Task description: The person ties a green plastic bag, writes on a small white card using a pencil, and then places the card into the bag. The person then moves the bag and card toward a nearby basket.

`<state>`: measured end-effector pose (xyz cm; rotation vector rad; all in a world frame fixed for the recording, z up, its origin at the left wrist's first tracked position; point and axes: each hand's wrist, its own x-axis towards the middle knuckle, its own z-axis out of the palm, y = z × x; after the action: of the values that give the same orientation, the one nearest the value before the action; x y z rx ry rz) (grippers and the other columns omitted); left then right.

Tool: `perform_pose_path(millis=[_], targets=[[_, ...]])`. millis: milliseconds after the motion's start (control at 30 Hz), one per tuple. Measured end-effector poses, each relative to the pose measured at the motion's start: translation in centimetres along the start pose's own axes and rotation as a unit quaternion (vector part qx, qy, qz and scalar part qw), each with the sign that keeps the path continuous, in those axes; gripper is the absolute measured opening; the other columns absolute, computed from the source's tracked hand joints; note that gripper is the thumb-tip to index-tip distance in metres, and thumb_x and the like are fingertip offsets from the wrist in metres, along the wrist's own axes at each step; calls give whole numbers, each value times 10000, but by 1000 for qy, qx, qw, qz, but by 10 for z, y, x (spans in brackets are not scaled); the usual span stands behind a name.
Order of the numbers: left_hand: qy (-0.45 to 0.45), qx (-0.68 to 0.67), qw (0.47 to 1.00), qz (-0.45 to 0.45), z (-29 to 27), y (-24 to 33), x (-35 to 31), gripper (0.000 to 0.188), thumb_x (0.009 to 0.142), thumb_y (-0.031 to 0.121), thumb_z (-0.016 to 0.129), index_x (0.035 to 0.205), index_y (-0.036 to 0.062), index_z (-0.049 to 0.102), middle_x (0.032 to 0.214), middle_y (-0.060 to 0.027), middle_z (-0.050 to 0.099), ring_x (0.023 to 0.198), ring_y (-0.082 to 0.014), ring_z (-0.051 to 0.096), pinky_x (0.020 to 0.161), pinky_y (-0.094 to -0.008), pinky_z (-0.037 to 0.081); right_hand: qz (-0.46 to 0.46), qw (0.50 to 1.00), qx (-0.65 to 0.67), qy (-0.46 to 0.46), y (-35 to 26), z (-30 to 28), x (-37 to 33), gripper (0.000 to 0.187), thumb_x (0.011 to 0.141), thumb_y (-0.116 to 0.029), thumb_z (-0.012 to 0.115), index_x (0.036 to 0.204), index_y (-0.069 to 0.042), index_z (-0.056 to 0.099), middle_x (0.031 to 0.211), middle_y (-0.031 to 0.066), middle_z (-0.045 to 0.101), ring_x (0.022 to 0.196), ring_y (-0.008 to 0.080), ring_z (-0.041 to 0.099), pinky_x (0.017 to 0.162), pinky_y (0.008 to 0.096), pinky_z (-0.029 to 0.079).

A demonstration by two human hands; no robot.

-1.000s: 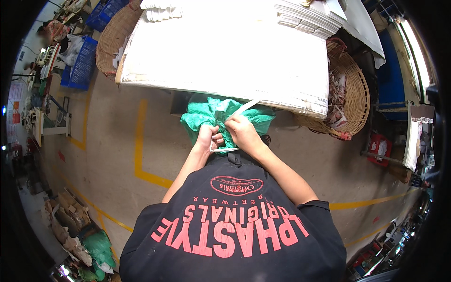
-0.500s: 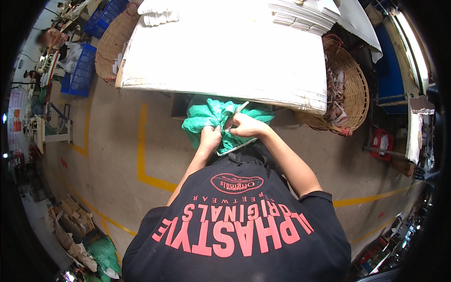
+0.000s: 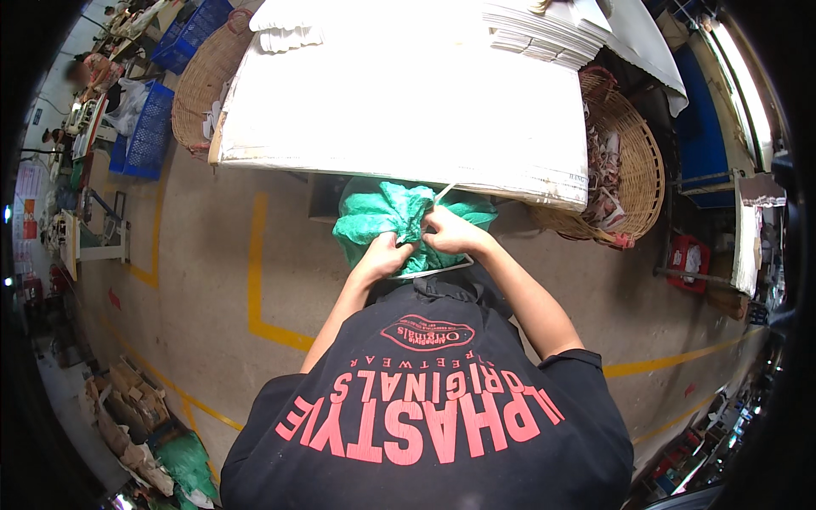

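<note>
In front of my body, just below the table's near edge, is a crinkled green plastic sack (image 3: 371, 214) with its top gathered into folds. My left hand (image 3: 388, 253) is closed on the gathered plastic from the left. My right hand (image 3: 450, 232) pinches the same bunch from the right, its fingers close to the left ones. A thin pale strip (image 3: 444, 194) sticks up above the right hand; its lower end is hidden among the fingers and folds. Under the sack, nearest my body, a white edge (image 3: 442, 269) shows.
A white-topped table (image 3: 399, 110) stands right ahead, with stacked white sheets (image 3: 544, 38) at its far right. Wicker baskets flank it, one left (image 3: 204, 76), one right (image 3: 642, 161) holding scraps. Blue crates (image 3: 146, 127) and a seated person are far left; a red crate (image 3: 687, 262) is at right.
My left hand has turned and shifted slightly right, toward the right hand. The sack's folds have bunched differently, and the pale strip now looks thinner and more upright.
</note>
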<state>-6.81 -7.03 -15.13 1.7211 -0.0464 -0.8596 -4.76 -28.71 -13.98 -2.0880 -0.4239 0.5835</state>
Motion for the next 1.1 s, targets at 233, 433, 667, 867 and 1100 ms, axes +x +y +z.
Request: perform_pose_path(millis=[233, 433, 667, 867, 1100], targets=[[44, -4, 998, 54, 5, -11, 11, 334, 877, -33, 530, 1193, -11, 635, 918, 0, 631, 755, -85, 550, 634, -289, 470, -34, 997, -49, 43, -1, 1, -10, 266, 774, -188, 704, 956, 6, 687, 1087, 252, 625, 1095, 399, 570, 929, 500, 490], [40, -18, 999, 30, 4, 0, 12, 320, 859, -48, 541, 1156, -5, 653, 939, -6, 639, 768, -92, 566, 633, -287, 468, -110, 955, -233, 143, -16, 0, -24, 270, 804, -236, 779, 965, -46, 676, 1137, 195, 596, 1133, 378, 536, 945, 470, 460], [-11, -42, 999, 3, 5, 9, 9, 309, 863, -45, 538, 1145, -9, 660, 934, -2, 644, 765, -101, 574, 646, -296, 476, 11, 990, -125, 62, -5, 8, -28, 348, 787, -292, 766, 1019, -54, 663, 1201, 197, 507, 1173, 383, 466, 980, 526, 414], [44, -43, 998, 9, 3, 29, 6, 151, 868, 1, 598, 994, -14, 680, 853, 1, 631, 727, -89, 552, 613, -296, 451, -98, 950, -179, 237, -18, 4, -31, 178, 823, -181, 756, 964, -104, 679, 1009, 64, 626, 1009, 288, 592, 954, 484, 414], [40, -108, 993, -34, 3, 38, 3, 199, 844, 39, 681, 683, 115, 592, 615, 73, 502, 490, -41, 400, 438, -284, 257, -169, 879, -225, 386, -59, -9, -37, 131, 852, -154, 737, 980, -146, 711, 1011, -6, 686, 1013, 224, 598, 967, 470, 380]])
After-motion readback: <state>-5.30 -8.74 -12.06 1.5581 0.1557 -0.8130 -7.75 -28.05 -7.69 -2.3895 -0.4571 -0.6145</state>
